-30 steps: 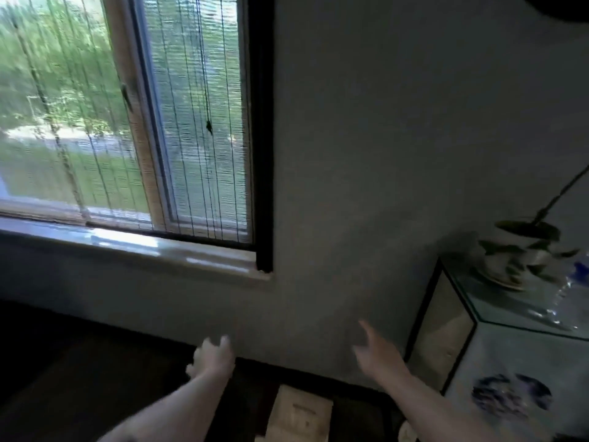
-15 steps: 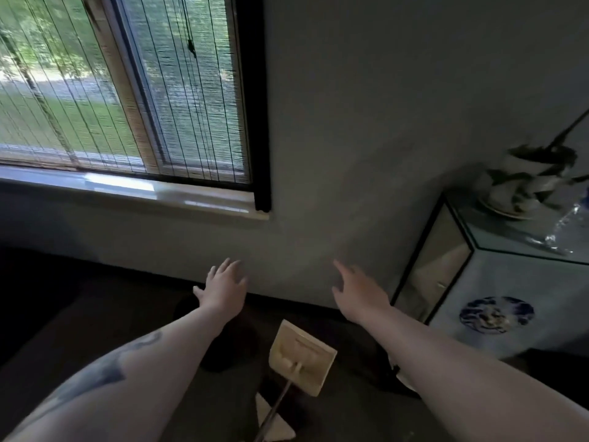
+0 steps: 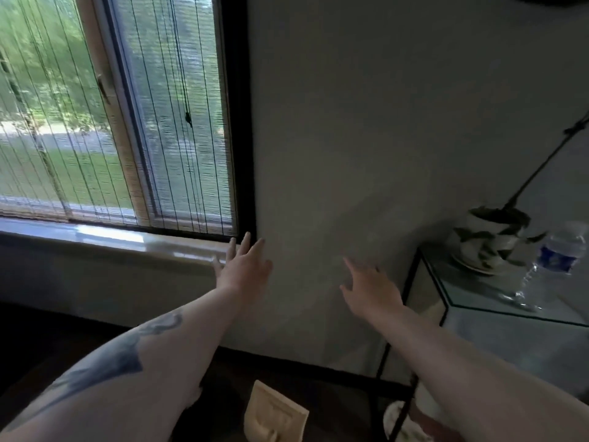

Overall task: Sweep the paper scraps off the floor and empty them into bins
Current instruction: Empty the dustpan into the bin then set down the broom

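Both my arms stretch out toward the grey wall. My left hand [image 3: 243, 267] is spread flat with straight fingers near the corner of the window sill and holds nothing. My right hand [image 3: 371, 287] is also spread, empty, in front of the wall beside the glass cabinet. A cream plastic dustpan [image 3: 274, 414] stands on the dark floor at the bottom edge, between my forearms. No paper scraps or bins show in this view.
A window with thin blinds [image 3: 111, 116] fills the upper left above a white sill [image 3: 105, 236]. A glass cabinet [image 3: 497, 317] stands at the right with a potted plant [image 3: 490, 237] and a water bottle [image 3: 556, 260] on top.
The view has tilted upward, so the dustpan sits lower in frame and its handle is out of sight. Both hands have risen and reach higher toward the wall, fingers spread wider.
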A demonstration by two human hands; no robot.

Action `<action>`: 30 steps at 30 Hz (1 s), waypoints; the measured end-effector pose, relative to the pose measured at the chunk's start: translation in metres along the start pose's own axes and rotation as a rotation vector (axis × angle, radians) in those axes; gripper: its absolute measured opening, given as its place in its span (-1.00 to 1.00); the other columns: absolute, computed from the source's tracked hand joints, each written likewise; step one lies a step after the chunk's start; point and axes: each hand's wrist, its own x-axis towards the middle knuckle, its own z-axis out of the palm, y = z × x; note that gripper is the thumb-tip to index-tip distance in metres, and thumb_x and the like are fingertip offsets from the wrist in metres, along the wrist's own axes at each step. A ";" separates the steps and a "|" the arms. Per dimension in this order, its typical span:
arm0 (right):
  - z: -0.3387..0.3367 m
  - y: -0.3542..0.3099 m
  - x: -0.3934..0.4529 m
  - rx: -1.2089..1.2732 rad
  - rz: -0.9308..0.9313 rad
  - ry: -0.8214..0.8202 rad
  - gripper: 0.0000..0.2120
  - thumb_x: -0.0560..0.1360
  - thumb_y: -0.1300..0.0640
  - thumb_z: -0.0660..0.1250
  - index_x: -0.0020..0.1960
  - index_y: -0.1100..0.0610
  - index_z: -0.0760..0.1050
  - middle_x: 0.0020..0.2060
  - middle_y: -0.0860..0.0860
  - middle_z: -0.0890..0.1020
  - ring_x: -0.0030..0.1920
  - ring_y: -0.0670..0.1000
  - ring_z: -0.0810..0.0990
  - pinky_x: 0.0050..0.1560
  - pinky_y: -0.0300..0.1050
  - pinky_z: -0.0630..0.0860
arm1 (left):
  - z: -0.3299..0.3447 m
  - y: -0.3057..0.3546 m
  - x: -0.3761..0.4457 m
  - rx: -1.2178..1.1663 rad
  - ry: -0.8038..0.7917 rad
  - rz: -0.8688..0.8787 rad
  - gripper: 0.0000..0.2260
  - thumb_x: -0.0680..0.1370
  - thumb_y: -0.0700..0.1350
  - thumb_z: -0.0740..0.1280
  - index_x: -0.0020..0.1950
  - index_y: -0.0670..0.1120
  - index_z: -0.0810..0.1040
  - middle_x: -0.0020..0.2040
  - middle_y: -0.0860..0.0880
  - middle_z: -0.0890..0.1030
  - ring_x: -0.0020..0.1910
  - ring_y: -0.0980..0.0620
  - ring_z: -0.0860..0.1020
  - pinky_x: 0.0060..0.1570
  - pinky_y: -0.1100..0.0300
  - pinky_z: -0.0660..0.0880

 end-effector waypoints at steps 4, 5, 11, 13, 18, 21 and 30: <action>-0.040 -0.004 0.012 -0.036 0.003 0.060 -0.41 0.62 -0.06 0.13 0.57 -0.11 -0.03 0.48 0.15 0.21 0.48 0.18 0.17 0.33 0.06 0.34 | -0.027 0.015 0.008 0.003 0.086 0.046 -0.45 0.66 0.05 0.15 0.62 0.13 0.04 0.64 0.09 -0.12 0.61 0.00 -0.21 0.52 -0.23 -0.19; -0.048 -0.005 0.014 -0.040 -0.006 0.080 -0.41 0.62 -0.05 0.13 0.58 -0.11 -0.04 0.48 0.16 0.21 0.48 0.18 0.16 0.33 0.06 0.33 | -0.032 0.016 0.010 0.001 0.100 0.051 -0.46 0.66 0.06 0.13 0.62 0.13 0.03 0.64 0.09 -0.11 0.61 0.01 -0.21 0.52 -0.22 -0.20; -0.059 -0.031 0.010 -0.059 -0.026 0.131 -0.41 0.62 -0.05 0.12 0.58 -0.09 -0.04 0.52 0.13 0.15 0.50 0.18 0.13 0.37 0.08 0.28 | -0.041 -0.003 0.009 0.038 0.110 0.058 -0.45 0.67 0.09 0.13 0.63 0.13 0.02 0.64 0.08 -0.12 0.61 -0.01 -0.21 0.52 -0.21 -0.20; -0.050 -0.047 0.006 -0.079 -0.038 0.125 -0.40 0.62 -0.05 0.12 0.58 -0.08 -0.05 0.52 0.12 0.14 0.48 0.19 0.15 0.38 0.09 0.27 | -0.040 -0.019 0.005 0.047 0.111 0.050 -0.45 0.67 0.08 0.13 0.63 0.14 0.02 0.64 0.08 -0.11 0.61 -0.02 -0.20 0.52 -0.21 -0.17; -0.007 -0.105 -0.003 -0.089 -0.062 0.006 -0.40 0.62 -0.06 0.10 0.58 -0.11 -0.09 0.55 0.12 0.07 0.50 0.19 0.16 0.39 0.11 0.25 | -0.045 -0.092 -0.025 0.060 0.025 -0.066 -0.45 0.67 0.08 0.12 0.63 0.13 0.01 0.64 0.08 -0.13 0.61 -0.02 -0.19 0.52 -0.20 -0.16; 0.026 -0.154 -0.007 -0.089 -0.118 -0.046 -0.40 0.62 -0.06 0.09 0.58 -0.13 -0.11 0.56 0.09 0.04 0.52 0.18 0.12 0.42 0.13 0.19 | -0.053 -0.159 -0.051 0.100 0.051 -0.182 -0.46 0.67 0.08 0.12 0.63 0.13 0.01 0.64 0.08 -0.11 0.61 -0.01 -0.17 0.54 -0.18 -0.13; 0.153 -0.240 -0.088 -0.097 -0.388 -0.322 -0.40 0.63 -0.05 0.09 0.58 -0.10 -0.10 0.56 0.09 0.04 0.54 0.15 0.04 0.44 0.10 0.18 | -0.033 -0.305 -0.188 0.103 0.023 -0.587 -0.48 0.68 0.06 0.13 0.62 0.08 0.09 0.65 0.04 -0.02 0.62 -0.05 -0.09 0.53 -0.16 -0.06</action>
